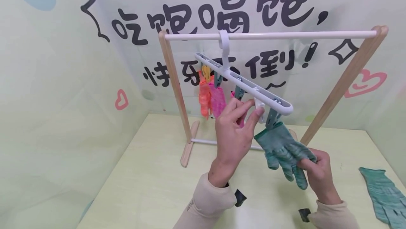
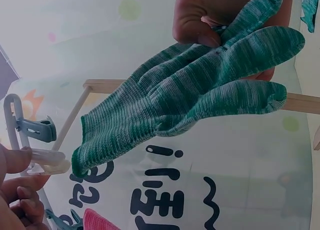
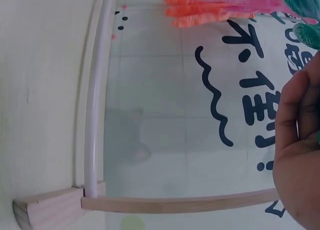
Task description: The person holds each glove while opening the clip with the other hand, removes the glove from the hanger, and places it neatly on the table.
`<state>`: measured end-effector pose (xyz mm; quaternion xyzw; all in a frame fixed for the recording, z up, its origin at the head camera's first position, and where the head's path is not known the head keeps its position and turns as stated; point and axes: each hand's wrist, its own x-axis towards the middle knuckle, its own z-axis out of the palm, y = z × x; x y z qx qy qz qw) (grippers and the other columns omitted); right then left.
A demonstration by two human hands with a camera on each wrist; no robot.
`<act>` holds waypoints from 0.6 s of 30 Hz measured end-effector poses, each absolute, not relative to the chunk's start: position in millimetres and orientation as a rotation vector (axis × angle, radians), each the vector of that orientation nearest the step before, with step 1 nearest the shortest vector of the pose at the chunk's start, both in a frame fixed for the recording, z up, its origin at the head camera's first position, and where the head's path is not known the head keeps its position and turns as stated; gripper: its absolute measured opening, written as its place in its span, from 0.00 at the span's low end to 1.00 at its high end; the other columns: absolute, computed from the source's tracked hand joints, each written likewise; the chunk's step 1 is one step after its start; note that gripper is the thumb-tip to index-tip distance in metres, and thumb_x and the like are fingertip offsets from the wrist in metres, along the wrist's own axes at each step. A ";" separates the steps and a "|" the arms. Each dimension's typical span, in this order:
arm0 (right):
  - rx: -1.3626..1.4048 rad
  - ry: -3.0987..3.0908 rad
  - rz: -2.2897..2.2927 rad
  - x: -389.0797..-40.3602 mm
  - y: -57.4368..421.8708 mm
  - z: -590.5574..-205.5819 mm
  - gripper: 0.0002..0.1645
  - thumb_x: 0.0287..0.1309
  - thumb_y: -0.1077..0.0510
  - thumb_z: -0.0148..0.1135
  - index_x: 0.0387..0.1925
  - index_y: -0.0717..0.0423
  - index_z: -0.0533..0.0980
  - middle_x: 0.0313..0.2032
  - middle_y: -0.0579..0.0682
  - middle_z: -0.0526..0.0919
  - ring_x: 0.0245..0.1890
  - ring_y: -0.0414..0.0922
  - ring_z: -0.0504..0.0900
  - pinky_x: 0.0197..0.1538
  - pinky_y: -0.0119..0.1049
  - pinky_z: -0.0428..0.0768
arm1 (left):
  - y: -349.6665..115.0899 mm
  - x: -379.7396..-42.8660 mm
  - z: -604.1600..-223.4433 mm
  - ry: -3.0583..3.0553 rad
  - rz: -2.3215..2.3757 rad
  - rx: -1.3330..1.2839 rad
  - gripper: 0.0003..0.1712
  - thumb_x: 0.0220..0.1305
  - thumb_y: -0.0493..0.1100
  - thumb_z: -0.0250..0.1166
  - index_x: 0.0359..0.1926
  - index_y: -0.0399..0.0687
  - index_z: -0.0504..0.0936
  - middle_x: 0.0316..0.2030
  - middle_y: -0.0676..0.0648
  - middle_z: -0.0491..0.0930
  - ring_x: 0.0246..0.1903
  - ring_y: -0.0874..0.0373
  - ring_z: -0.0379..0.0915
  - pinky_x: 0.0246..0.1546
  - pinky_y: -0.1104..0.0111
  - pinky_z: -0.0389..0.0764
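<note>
My left hand (image 1: 233,137) pinches a white clothespin (image 1: 259,106) (image 2: 49,161) that hangs from the white clip hanger (image 1: 250,90). My right hand (image 1: 321,176) (image 3: 300,175) holds a green mottled knit glove (image 1: 280,146) (image 2: 165,97) near its fingers. The glove's cuff points toward the hanger; in the left wrist view it lies close to the white clothespin, apart from the teal clothespin (image 2: 37,130). How far the white clothespin's jaws stand apart cannot be told. Only the edge of the right hand shows in the right wrist view.
The hanger hooks over the white bar (image 1: 301,35) of a wooden-legged rack. An orange glove (image 1: 204,95) and a pink glove (image 1: 217,98) hang from its far clips; more pink shows behind the left hand. Another green glove (image 1: 382,195) lies on the table (image 1: 142,183) at right.
</note>
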<state>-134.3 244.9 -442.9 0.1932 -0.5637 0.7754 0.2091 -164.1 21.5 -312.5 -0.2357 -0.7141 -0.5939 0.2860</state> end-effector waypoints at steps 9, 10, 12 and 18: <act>0.412 -1.620 2.139 -129.1 254.1 -433.7 0.32 0.40 0.86 0.36 0.17 0.55 0.81 0.16 0.38 0.77 0.20 0.37 0.73 0.25 0.31 0.71 | 23.7 -161.8 -314.4 -1.979 -1.642 -0.578 0.19 0.69 0.47 0.71 0.57 0.45 0.87 0.32 0.47 0.67 0.29 0.57 0.64 0.26 0.75 0.63; 0.377 -1.643 2.126 -128.1 254.7 -432.5 0.32 0.40 0.85 0.37 0.16 0.54 0.80 0.16 0.37 0.77 0.19 0.36 0.73 0.26 0.30 0.72 | 23.7 -162.0 -314.8 -1.986 -1.647 -0.573 0.19 0.69 0.47 0.71 0.57 0.45 0.87 0.32 0.47 0.67 0.29 0.60 0.63 0.27 0.75 0.64; 0.416 -1.621 2.128 -129.2 257.5 -433.8 0.32 0.40 0.86 0.36 0.17 0.55 0.81 0.16 0.38 0.76 0.20 0.37 0.72 0.26 0.31 0.71 | 23.7 -162.6 -315.2 -1.995 -1.653 -0.569 0.19 0.69 0.48 0.70 0.56 0.44 0.87 0.32 0.47 0.68 0.30 0.64 0.62 0.29 0.74 0.66; 0.499 -1.557 2.145 -133.2 270.3 -439.2 0.35 0.39 0.87 0.33 0.19 0.56 0.82 0.18 0.40 0.79 0.21 0.37 0.75 0.25 0.31 0.71 | 23.5 -164.3 -315.5 -1.991 -1.650 -0.581 0.16 0.72 0.47 0.68 0.54 0.45 0.88 0.32 0.47 0.69 0.30 0.61 0.65 0.30 0.75 0.67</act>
